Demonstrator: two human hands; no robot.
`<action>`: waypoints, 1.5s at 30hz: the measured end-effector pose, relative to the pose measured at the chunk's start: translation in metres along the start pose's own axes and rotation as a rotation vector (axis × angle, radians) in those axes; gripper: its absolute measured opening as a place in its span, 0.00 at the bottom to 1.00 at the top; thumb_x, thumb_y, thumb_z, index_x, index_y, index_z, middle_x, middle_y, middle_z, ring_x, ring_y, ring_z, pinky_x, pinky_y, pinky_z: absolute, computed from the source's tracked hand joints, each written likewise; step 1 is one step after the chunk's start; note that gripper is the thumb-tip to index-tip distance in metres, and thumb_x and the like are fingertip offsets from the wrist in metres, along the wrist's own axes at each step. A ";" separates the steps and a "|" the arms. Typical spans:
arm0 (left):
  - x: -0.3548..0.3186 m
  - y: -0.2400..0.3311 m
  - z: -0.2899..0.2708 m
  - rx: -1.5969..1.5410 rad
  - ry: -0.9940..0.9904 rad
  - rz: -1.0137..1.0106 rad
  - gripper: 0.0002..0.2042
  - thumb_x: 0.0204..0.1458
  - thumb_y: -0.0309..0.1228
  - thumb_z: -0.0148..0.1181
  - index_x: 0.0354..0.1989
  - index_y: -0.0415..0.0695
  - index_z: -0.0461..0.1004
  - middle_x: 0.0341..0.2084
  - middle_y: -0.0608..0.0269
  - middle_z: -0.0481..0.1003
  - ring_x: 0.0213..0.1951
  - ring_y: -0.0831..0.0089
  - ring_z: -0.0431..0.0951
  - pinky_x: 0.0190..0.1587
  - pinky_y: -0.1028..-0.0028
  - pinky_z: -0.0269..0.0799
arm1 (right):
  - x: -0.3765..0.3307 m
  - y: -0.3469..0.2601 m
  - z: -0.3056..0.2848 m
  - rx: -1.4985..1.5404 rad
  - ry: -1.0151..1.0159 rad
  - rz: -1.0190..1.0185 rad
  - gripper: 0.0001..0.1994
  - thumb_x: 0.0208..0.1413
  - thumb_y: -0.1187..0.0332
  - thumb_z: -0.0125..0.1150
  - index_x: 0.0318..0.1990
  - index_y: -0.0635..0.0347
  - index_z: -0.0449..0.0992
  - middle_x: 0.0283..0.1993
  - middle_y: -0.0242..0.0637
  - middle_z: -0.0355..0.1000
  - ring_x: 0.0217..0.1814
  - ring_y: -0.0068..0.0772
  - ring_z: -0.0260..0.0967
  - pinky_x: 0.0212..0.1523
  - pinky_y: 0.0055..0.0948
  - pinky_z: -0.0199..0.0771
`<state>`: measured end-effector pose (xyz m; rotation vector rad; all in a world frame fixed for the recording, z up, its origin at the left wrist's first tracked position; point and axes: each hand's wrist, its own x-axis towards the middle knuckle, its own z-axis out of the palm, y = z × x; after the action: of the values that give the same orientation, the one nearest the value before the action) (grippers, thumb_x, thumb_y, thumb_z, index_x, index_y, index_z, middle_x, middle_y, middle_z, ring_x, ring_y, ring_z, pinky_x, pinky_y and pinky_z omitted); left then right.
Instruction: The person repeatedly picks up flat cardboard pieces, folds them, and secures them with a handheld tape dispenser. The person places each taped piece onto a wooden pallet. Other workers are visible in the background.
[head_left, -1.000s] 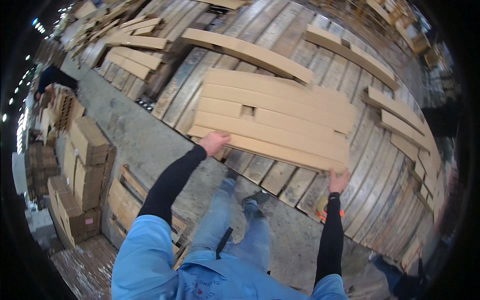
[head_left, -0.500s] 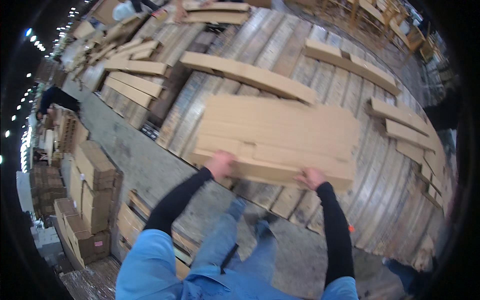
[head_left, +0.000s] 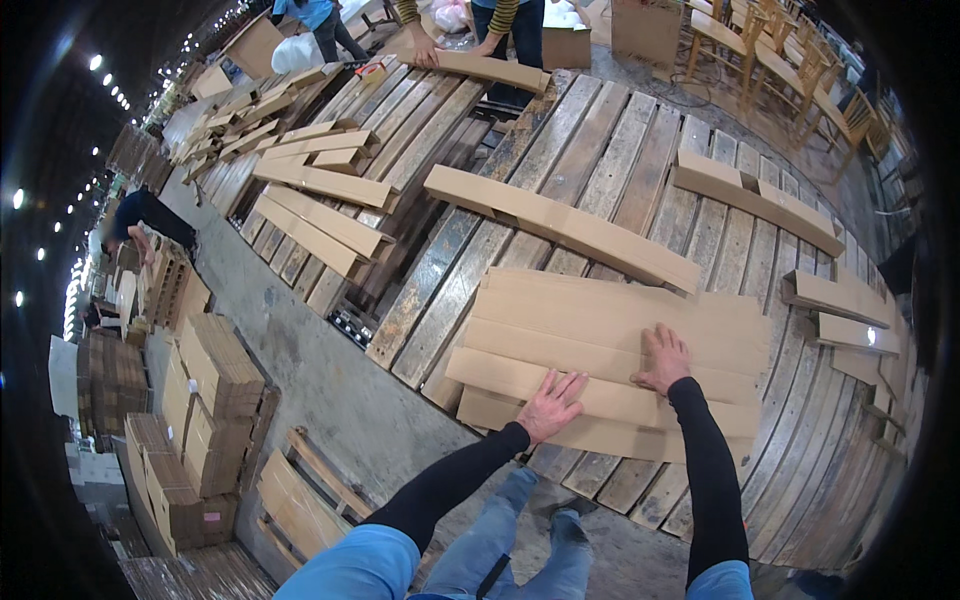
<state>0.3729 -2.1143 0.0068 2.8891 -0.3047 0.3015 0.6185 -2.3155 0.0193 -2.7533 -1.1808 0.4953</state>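
Brown wood makes the big bench (head_left: 630, 150), with long boards set side by side and dark gaps between them. On the floor to the left stands a tall stack of boxes (head_left: 215, 420). The next biggest thing is the cardboard sheet (head_left: 600, 345). It lies on the bench at the near edge, right in front of the person.

The folding of this sheet looks only part done. A long strip on the near side seems bent up or over, but the wide far part lies flat. Smaller than the sheet are the long folded pieces. One (head_left: 560, 228) lies just past the sheet, and one more (head_left: 765, 203) lies farther off to the right. These look finished, or close to it, so the sheet seems to have more folds left.

The left arm, in a black sleeve, reaches up and to the right. The right arm points almost straight up and leans a little left.

Smallest are the two hands, which are apart. The left hand (head_left: 550, 405) lies palm down on the strip, fingers out. The right hand (head_left: 664, 360) presses on the sheet a bit farther in, with its fingers spread and a little bent. Neither one pinches anything.
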 end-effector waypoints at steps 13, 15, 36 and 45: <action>0.008 -0.015 0.018 -0.036 0.075 0.035 0.07 0.53 0.39 0.61 0.37 0.54 0.76 0.54 0.55 0.68 0.60 0.60 0.66 0.70 0.42 0.54 | 0.028 -0.047 -0.027 -0.081 -0.050 -0.164 0.22 0.40 0.63 0.74 0.47 0.51 0.79 0.43 0.41 0.74 0.54 0.49 0.71 0.58 0.46 0.65; 0.004 -0.014 0.019 -0.038 0.066 0.019 0.07 0.52 0.38 0.62 0.38 0.54 0.76 0.53 0.53 0.69 0.60 0.60 0.67 0.69 0.44 0.56 | -0.026 -0.059 0.003 0.015 0.096 -0.179 0.20 0.45 0.67 0.68 0.49 0.52 0.78 0.47 0.42 0.73 0.56 0.50 0.69 0.57 0.47 0.65; 0.050 0.003 -0.015 -0.046 -0.158 0.034 0.18 0.44 0.38 0.69 0.45 0.54 0.78 0.65 0.47 0.62 0.66 0.50 0.61 0.64 0.45 0.57 | -0.094 -0.050 -0.011 -0.027 0.329 -0.115 0.41 0.38 0.52 0.76 0.65 0.46 0.70 0.64 0.47 0.66 0.67 0.52 0.61 0.67 0.53 0.57; 0.094 0.053 0.025 0.077 -0.307 -0.067 0.25 0.48 0.50 0.66 0.54 0.56 0.74 0.63 0.45 0.66 0.61 0.49 0.67 0.59 0.47 0.62 | -0.079 0.031 -0.005 -0.009 0.011 -0.303 0.47 0.38 0.45 0.77 0.69 0.46 0.64 0.58 0.41 0.69 0.62 0.41 0.66 0.62 0.44 0.61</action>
<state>0.4553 -2.1876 0.0142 3.0107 -0.2498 -0.1471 0.5906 -2.3934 0.0372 -2.5128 -1.5635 0.4395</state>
